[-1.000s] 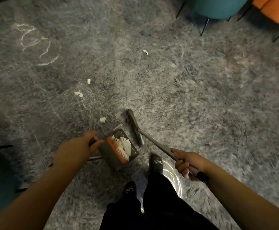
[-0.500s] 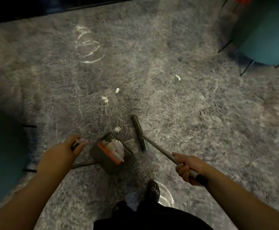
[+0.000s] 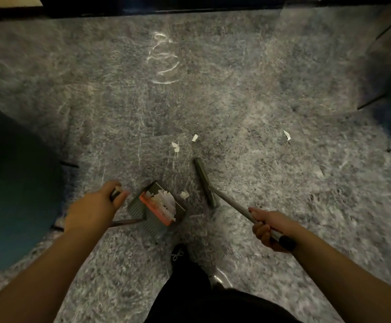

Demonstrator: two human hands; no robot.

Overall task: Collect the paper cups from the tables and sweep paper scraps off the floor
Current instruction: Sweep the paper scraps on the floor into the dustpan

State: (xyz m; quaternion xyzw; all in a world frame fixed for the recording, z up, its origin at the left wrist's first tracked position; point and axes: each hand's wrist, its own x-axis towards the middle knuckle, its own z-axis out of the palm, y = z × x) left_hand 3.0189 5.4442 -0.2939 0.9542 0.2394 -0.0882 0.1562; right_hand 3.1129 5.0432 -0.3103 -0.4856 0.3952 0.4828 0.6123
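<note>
- Left hand (image 3: 94, 207): fingers and thumb wrapped round the top of the dustpan handle (image 3: 116, 191). Thin rod runs from under the hand down to the pan.
- Dustpan (image 3: 153, 209): on the floor, just in front of the person's feet, open mouth facing right toward the broom. Orange comb strip across it. White paper scraps piled inside (image 3: 165, 200).
- Right hand (image 3: 267, 228): fingers curled round the broom handle (image 3: 232, 203), gripping just above its black end cap (image 3: 287, 242).
- Broom head (image 3: 205, 181): dark bar lying on the floor, right of the dustpan, apart from it. Handle slants from its near end down-right to the right hand.
- Loose scrap (image 3: 184, 194): on the floor between the dustpan mouth and broom head, just beside the pan.
- Two scraps together (image 3: 175, 146) and one more (image 3: 194, 137): beyond the broom head's far end, near it, not touching.
- Lone scrap (image 3: 287, 135): well off to the right, away from the rest.
- Floor (image 3: 271, 183): grey mottled surface, white scribble mark (image 3: 164, 59) further out.
- Dark shoe (image 3: 178, 254) visible between the arms; black trouser leg below it.
- Teal chair (image 3: 15, 194) at left edge, thin black chair legs (image 3: 371, 102) at right. Blurred, no more detail.
</note>
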